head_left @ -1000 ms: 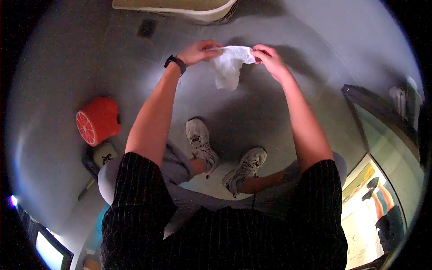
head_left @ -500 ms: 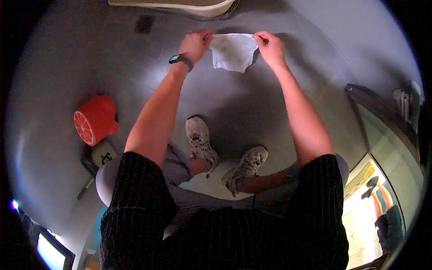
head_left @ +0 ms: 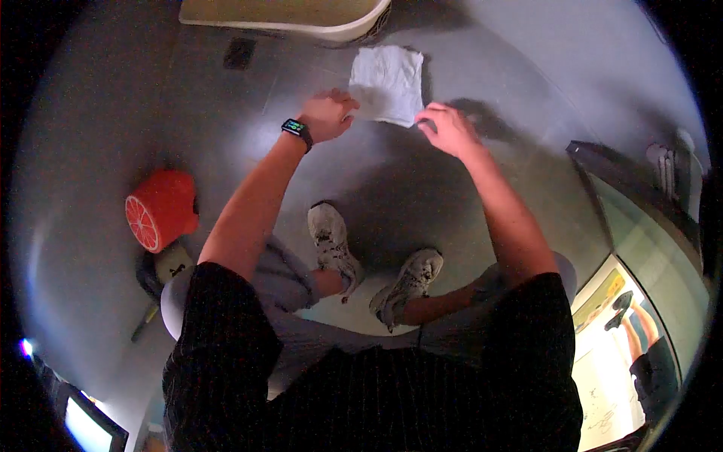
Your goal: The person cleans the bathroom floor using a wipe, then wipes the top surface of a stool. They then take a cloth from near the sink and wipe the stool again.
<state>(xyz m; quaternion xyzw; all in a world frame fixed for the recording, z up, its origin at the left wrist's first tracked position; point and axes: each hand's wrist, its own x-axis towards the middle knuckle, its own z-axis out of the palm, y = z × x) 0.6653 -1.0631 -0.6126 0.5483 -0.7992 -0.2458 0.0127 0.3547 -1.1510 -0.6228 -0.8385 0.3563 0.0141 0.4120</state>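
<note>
A white cloth lies spread out, roughly square, on the grey floor. Just off its lower left corner is my left hand, fingers apart and holding nothing, with a black smartwatch on the wrist. My right hand is beside the cloth's lower right corner; its thumb and forefinger are parted, with nothing between them. Whether the right fingertips still touch the cloth's corner is hard to tell.
A pale, curved-rim basin stands beyond the cloth, near a dark floor drain. To the left is a red citrus-patterned stool. My two shoes are below. A glass-sided panel is at the right.
The cloth, earlier stretched hanging between both hands, now lies flat on the floor. Both hands have let go and drawn back toward me.
</note>
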